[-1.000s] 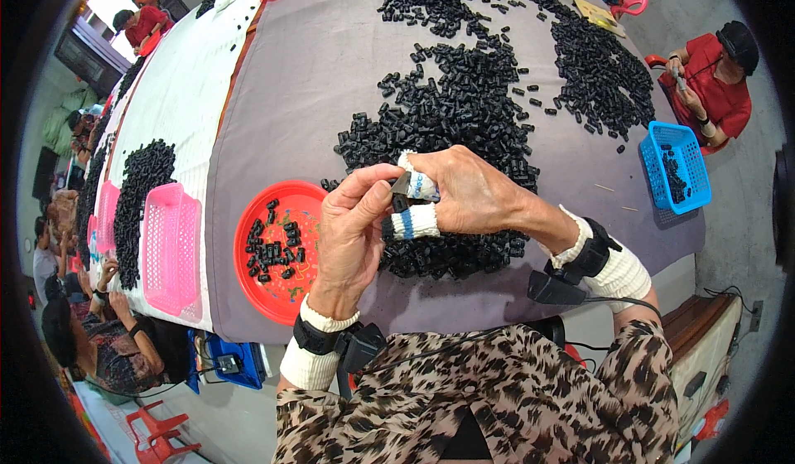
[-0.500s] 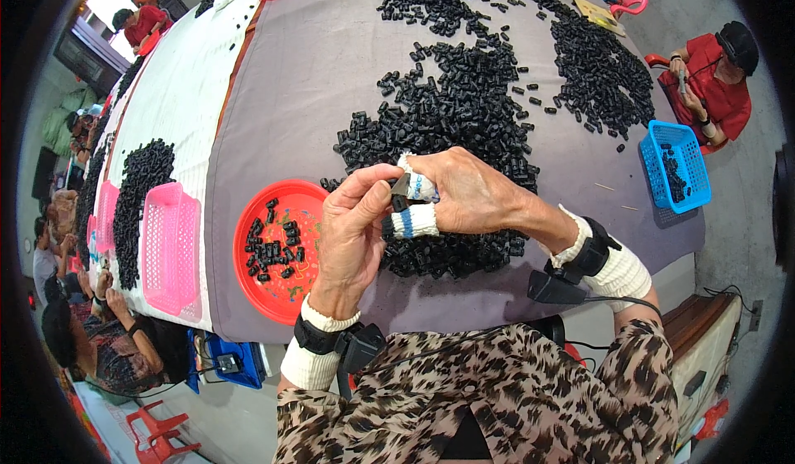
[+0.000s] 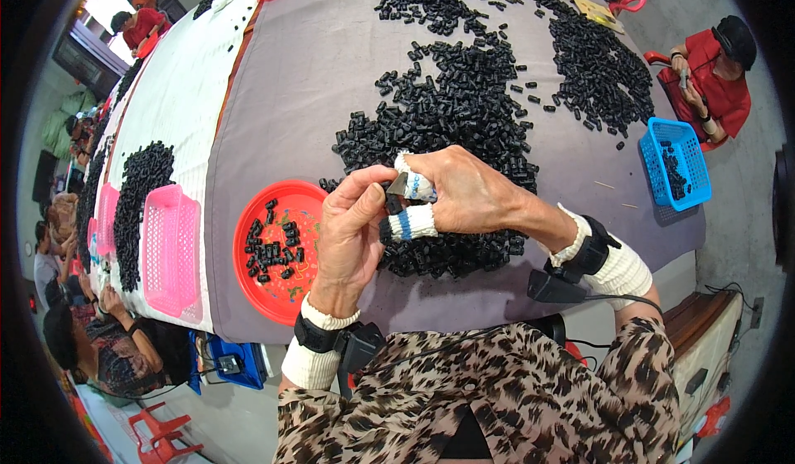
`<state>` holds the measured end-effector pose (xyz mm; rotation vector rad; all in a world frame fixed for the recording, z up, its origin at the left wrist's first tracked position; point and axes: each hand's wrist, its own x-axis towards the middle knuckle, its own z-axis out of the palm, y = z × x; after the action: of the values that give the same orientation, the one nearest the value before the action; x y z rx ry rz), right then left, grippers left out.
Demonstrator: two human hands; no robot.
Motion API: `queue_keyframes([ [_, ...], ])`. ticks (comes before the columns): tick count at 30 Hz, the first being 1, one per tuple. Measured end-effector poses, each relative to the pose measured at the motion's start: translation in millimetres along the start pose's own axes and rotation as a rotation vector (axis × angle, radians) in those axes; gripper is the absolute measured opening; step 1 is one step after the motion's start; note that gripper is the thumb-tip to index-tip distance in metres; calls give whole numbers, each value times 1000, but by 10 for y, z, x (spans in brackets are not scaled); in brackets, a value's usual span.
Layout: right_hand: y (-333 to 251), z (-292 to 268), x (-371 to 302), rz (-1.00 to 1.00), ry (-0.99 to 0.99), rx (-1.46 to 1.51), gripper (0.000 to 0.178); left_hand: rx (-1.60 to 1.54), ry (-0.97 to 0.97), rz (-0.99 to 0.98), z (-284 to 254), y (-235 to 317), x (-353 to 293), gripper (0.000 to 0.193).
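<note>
My left hand [image 3: 348,232] is closed, pinching a small black plastic part [image 3: 392,202] between thumb and fingertips. My right hand [image 3: 468,190] is closed around a small grey metal blade [image 3: 399,184], its edge up against the part. White wraps with blue marks cover fingers of my right hand. The hands meet over the near edge of a big heap of black plastic parts [image 3: 455,108]. Just left of my left hand, a round red plate [image 3: 252,294] holds several similar black parts and some colourful marks.
A pink basket [image 3: 171,248] stands left of the plate, a blue basket [image 3: 675,166] with black parts at the right. More black heaps [image 3: 596,66] lie farther off. A person in red [image 3: 716,87] sits at the right; others work along the left.
The blade and black part have shifted slightly between my fingertips; both hands stay nearly in place. At the far right top, another person's arm has come further into view.
</note>
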<state>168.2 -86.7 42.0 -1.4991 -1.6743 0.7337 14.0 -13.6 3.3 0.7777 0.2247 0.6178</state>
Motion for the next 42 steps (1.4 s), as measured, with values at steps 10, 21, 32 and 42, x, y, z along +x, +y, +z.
queue_keyframes([
  [10,25,3,7,2,-32,-34,28,6,18,-6,-33,-6,7,22],
  [21,-6,5,11,8,-31,-75,23,54,36,12,-21,13,-8,21],
  [32,16,35,-46,-11,17,7,30,-4,33,-19,-17,7,-15,21],
  [42,-47,-9,-9,67,-27,-29,33,34,46,-23,3,3,-19,20],
])
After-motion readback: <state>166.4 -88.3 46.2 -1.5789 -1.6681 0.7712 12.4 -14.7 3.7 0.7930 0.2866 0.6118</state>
